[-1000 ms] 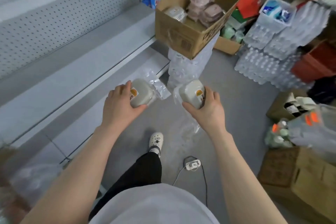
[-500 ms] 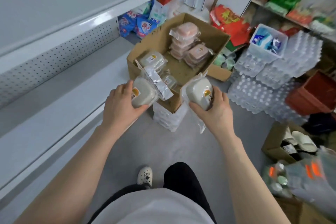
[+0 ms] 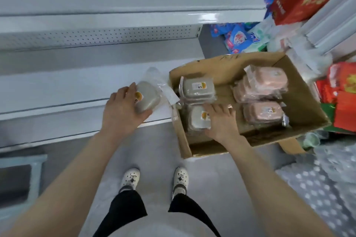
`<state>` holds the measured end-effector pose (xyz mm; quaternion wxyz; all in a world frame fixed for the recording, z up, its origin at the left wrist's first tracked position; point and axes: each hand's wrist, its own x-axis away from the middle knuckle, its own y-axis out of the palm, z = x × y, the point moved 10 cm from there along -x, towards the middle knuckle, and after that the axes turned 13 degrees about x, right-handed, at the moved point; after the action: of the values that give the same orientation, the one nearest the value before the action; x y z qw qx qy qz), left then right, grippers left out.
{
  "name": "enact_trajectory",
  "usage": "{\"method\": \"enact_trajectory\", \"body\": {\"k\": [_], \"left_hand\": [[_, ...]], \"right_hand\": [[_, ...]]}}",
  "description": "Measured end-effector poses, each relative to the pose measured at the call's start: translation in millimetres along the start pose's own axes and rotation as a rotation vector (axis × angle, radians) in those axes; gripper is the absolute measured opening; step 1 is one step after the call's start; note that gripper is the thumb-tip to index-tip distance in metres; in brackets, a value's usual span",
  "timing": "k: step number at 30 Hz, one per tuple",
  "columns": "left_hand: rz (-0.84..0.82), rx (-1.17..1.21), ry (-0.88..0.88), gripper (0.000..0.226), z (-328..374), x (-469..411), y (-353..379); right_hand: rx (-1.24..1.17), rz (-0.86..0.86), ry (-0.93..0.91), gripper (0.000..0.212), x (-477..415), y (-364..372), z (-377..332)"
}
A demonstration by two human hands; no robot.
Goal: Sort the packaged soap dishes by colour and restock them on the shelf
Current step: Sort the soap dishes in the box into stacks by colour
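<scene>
Grey soap dish point(image 3: 147, 98) in its clear wrapper, gripped in my left hand point(image 3: 123, 110) with fingers over its far edge and thumb under the near one. I hold it above the front edge of the white shelf point(image 3: 57, 86), just left of the cardboard box point(image 3: 227, 67); whether it touches the shelf I cannot tell.

My right hand point(image 3: 221, 121) reaches into the box and holds a second grey dish point(image 3: 197, 120) between spread fingers and thumb, at the near left corner. Just beyond it, at the far left of the box, sits a stack of grey dishes point(image 3: 198, 88).

Pink soap dishes point(image 3: 260, 86) are piled on the right side of the box, apart from the grey ones.

The box stands raised off the grey floor point(image 3: 154, 150), its left side close against the shelf's right end. My white shoes point(image 3: 131, 178) are below, near.
</scene>
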<state>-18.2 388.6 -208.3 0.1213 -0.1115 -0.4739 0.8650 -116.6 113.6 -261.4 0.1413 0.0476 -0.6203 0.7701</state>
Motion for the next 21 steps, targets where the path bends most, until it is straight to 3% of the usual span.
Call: {"method": "enact_trajectory", "body": {"k": [6, 12, 14, 17, 19, 21], "left_hand": [[-0.009, -0.061, -0.119, 0.086, 2, 27, 6], [0.011, -0.076, -0.097, 0.095, 34, 24, 4], [0.013, -0.053, -0.058, 0.094, 50, 18, 6], [-0.015, -0.009, 0.041, 0.092, 80, 5, 16], [-0.054, 0.0, 0.128, 0.091, 106, -4, 30], [-0.098, 0.014, 0.194, 0.092, 131, -11, 44]], "right_hand": [[0.09, -0.093, -0.194, 0.1, -43, 57, -33], [-0.102, -0.109, -0.192, 0.098, -36, 62, -26], [-0.287, -0.025, -0.133, 0.09, -32, 29, -8], [-0.551, 0.286, -0.099, 0.076, -18, -56, 27], [-0.548, 0.4, -0.203, 0.078, -7, -103, 33], [-0.425, 0.381, -0.338, 0.089, -2, -120, 26]]}}
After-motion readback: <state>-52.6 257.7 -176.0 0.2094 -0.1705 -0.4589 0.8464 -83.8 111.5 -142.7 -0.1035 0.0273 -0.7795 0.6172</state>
